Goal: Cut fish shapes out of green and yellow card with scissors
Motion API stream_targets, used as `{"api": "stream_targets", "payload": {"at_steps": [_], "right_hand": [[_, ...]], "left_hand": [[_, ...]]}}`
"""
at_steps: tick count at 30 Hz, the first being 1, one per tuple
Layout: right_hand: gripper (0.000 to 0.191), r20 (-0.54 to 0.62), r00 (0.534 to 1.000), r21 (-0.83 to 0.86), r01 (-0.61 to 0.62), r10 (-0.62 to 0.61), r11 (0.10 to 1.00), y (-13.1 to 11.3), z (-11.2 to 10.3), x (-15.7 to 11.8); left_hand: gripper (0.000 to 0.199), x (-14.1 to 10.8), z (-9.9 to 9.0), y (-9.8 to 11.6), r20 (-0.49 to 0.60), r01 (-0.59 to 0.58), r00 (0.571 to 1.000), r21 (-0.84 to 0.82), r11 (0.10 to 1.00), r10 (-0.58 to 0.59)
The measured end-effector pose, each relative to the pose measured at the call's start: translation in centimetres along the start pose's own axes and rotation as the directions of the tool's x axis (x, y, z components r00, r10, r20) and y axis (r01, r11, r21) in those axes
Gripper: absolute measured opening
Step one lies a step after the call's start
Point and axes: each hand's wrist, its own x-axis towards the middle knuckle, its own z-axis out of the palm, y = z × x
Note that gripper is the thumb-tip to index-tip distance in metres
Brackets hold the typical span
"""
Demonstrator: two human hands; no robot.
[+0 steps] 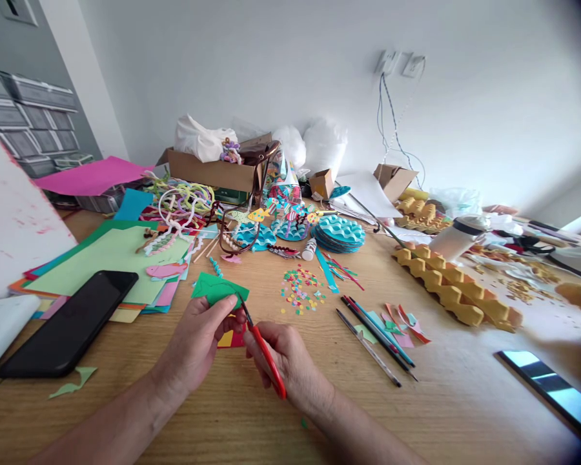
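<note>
Between the thumb and fingers of my left hand [196,342] is a piece of green paper [217,288]. My right hand [283,361] is closed round red-handled scissors [267,358], whose dark blades meet the paper's right part. A drawn line seems to run over the green paper. Just beneath the paper, partly hidden by my fingers, lies a red and yellow piece [231,339] on the wooden table. Small round confetti [303,289] is scattered beyond my right hand.
Stacked coloured paper [97,265] and a black phone [70,326] lie left. Pens and pencils [377,339] and paper scraps [401,324] are right of my hands. Farther right are a yellow egg carton [455,287], another phone [552,387] and someone's fingers at the edge. Blue wavy discs [339,232] stand behind.
</note>
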Motion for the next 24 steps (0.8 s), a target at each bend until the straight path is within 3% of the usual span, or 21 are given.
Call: {"api": "stream_targets", "payload": {"at_steps": [24], "right_hand": [[0.052,-0.020,0.999,-0.009,0.027,-0.027,1.000,-0.10,-0.23,0.00]], "left_hand": [[0.013,0.63,-0.66,-0.02,0.037,-0.004,0.999,0.047,0.999,0.002]]}}
